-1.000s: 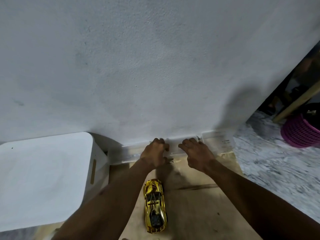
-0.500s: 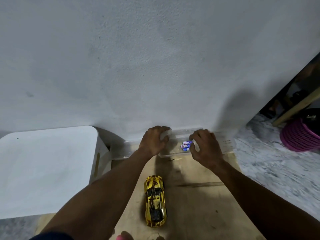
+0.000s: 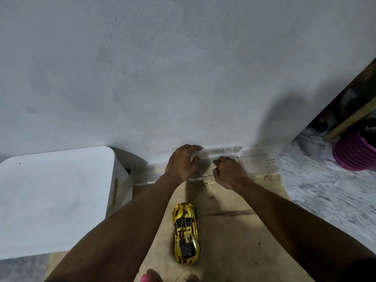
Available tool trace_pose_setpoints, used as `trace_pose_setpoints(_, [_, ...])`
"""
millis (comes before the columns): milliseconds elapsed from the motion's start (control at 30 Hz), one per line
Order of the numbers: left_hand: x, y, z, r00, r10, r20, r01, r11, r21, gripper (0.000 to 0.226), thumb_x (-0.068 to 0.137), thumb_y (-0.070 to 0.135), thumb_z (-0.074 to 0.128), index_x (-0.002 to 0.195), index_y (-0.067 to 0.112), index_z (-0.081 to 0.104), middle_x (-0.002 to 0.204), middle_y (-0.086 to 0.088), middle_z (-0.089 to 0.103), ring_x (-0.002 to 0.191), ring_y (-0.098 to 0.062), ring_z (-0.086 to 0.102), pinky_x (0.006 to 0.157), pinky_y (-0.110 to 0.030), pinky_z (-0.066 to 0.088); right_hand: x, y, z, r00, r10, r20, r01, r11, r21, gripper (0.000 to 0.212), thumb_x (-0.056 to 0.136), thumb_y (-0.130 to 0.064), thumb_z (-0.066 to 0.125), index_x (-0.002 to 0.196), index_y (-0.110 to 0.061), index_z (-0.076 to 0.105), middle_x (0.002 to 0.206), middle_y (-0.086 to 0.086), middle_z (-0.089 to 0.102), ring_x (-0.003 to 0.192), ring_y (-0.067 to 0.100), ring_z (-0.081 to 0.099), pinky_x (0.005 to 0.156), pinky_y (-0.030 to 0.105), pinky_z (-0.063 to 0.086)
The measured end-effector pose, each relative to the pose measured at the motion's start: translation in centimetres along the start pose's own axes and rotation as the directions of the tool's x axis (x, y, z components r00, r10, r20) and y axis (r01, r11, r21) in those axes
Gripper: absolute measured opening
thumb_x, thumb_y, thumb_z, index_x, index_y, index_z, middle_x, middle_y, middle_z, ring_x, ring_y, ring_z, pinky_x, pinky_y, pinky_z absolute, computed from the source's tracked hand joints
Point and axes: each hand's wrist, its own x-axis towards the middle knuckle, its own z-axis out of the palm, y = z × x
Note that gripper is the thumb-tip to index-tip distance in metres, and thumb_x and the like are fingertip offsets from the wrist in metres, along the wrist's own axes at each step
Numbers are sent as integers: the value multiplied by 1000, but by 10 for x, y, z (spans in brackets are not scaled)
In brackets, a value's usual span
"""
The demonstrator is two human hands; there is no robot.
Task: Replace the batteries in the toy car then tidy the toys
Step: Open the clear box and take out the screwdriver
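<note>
A gold toy car stands on the wooden board, nose toward the wall, between my forearms. At the foot of the wall lies a small clear plastic box, its lid tilted up toward the wall. My left hand grips the box's left end. Curled fingers of my right hand hold the front right rim. What is inside the box is hidden by my hands.
A longer clear container lies along the wall behind the small box. A white stool stands at the left. A pink basket sits on the marble floor at the right, beside a wooden pole.
Both hands went from resting on the box to gripping it. The lid has tilted up toward the wall. A blue printed pack seen between my hands half a second ago is now hidden.
</note>
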Motion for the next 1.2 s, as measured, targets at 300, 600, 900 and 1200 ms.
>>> trace_pose_setpoints(300, [1,0,5,999,-13,-31,13,1000,-1,29,92,19,60,120,20,68,115,-2,69,103,-21,64,88,-28,51,-4,3,15,996,-81,-29,81,997,9,40,103,-40,29,121,-17,58,120,7,54,115,27,49,91,44,44])
trace_pose_setpoints(600, [0,-1,5,999,-27,-39,27,999,-20,28,93,19,62,120,18,67,116,-4,68,102,-21,64,86,-23,47,-2,-1,15,992,-109,-70,115,990,80,47,104,-46,19,125,-25,56,118,3,64,110,26,58,86,41,52])
trace_pose_setpoints(900, [1,-2,6,999,-16,-33,15,1000,-9,28,93,21,62,121,19,67,115,-4,68,101,-22,65,87,-27,51,-1,2,17,984,-120,-130,136,983,121,45,103,-48,26,115,-27,64,102,5,74,91,26,68,80,36,54])
trace_pose_setpoints(1200, [2,-8,7,1000,3,-14,-2,1000,19,29,90,20,67,119,20,69,115,-2,70,100,-20,66,87,-30,55,0,0,11,876,-220,-429,273,960,64,36,85,-49,71,69,-16,69,58,1,67,52,22,63,50,25,44])
